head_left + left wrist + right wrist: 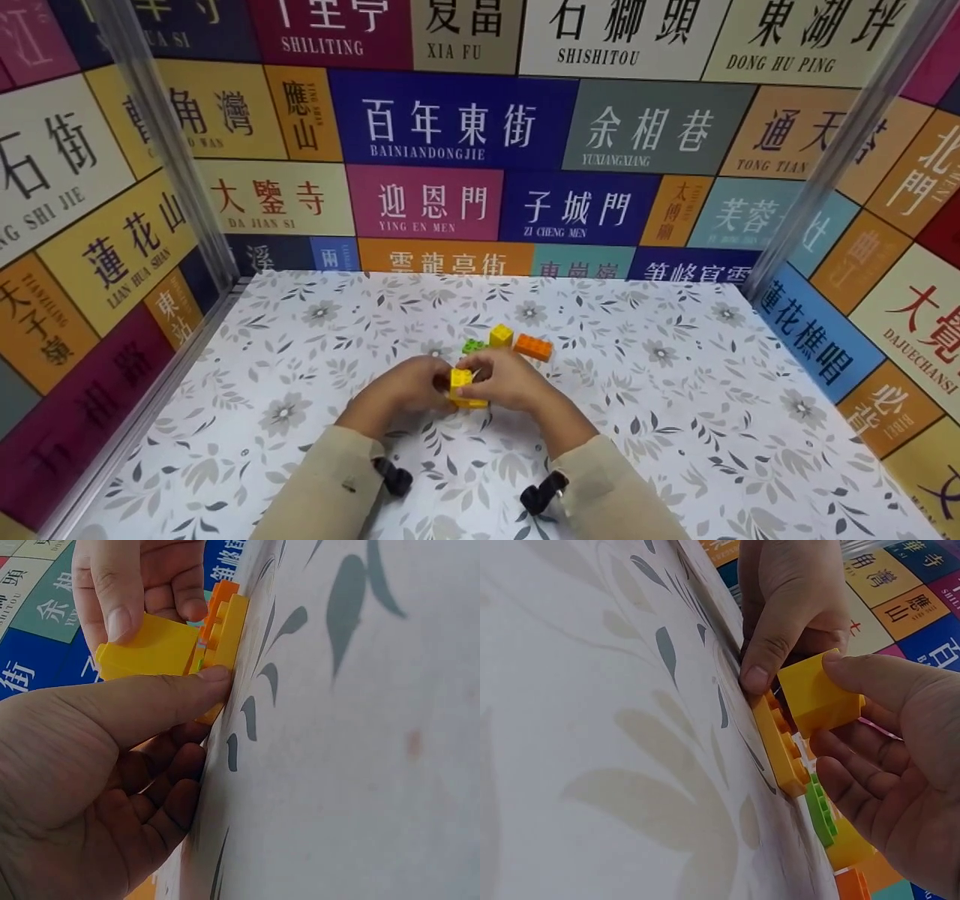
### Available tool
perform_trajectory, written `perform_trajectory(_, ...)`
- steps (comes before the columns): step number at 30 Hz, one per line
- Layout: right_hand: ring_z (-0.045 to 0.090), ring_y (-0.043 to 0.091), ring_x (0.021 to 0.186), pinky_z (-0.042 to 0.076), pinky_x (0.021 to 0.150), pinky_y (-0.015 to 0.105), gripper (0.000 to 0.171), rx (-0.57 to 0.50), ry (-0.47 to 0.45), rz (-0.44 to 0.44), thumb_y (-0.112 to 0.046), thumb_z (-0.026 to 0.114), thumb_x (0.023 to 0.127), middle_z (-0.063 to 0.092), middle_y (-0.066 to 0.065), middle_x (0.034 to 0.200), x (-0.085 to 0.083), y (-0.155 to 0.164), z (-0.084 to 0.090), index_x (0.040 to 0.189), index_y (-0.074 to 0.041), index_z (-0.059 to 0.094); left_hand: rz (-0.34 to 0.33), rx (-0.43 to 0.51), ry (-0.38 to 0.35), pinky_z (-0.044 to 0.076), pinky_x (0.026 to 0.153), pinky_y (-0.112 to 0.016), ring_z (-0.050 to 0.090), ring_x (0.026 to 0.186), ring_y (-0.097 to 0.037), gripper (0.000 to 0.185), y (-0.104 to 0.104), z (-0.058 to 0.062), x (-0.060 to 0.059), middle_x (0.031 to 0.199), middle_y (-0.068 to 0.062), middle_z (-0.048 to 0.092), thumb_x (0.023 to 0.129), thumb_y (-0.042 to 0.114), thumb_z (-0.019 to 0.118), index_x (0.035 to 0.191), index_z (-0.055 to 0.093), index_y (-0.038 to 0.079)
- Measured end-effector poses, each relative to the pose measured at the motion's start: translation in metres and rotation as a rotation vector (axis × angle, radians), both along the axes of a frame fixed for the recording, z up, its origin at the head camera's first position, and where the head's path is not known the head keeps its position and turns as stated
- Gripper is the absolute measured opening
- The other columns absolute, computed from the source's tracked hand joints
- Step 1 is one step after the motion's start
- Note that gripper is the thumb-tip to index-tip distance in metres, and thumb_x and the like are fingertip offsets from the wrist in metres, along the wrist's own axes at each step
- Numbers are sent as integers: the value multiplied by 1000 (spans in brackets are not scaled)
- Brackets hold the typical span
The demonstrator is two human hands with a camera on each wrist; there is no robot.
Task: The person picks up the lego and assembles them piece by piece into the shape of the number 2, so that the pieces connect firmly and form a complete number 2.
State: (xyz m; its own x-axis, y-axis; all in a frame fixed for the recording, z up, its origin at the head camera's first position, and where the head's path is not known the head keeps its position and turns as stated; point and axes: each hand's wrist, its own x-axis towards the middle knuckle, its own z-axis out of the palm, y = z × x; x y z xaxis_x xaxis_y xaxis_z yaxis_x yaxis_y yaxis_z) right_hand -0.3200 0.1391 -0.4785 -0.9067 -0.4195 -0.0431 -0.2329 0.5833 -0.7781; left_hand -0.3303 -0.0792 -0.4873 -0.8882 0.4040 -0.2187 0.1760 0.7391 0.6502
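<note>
My right hand (pixel 514 379) pinches a tall yellow building block (pixel 814 694) between thumb and fingers. Under it, on the tabletop, lies a low yellow-orange studded brick (pixel 774 746), which my left hand (pixel 405 386) holds at one end with the thumb pressed on it. The left wrist view shows the tall block (pixel 150 649) tilted against the studded brick (pixel 227 634), with a narrow gap between them. Part of the low brick's left end is hidden by the left thumb.
Just beyond the right hand are a green studded brick (pixel 473 346), another yellow block (pixel 501 335) and an orange brick (pixel 533 346). They sit on a white table with a leaf pattern (pixel 637 420). Panels with printed place names (pixel 450 120) enclose the back and sides.
</note>
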Motion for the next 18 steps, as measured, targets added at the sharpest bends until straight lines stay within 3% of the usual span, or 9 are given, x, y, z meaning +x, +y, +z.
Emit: perform_trajectory(18,72,16,95,59,77,29,36,-14,-15,-2,-33,89,89,76,-2,117,3,-4,-2,123,-24,78,7,-11,-9,48,83,-39,59,87,-20,24,1,0,-1,94,1,69,82,24,93,97,74,22)
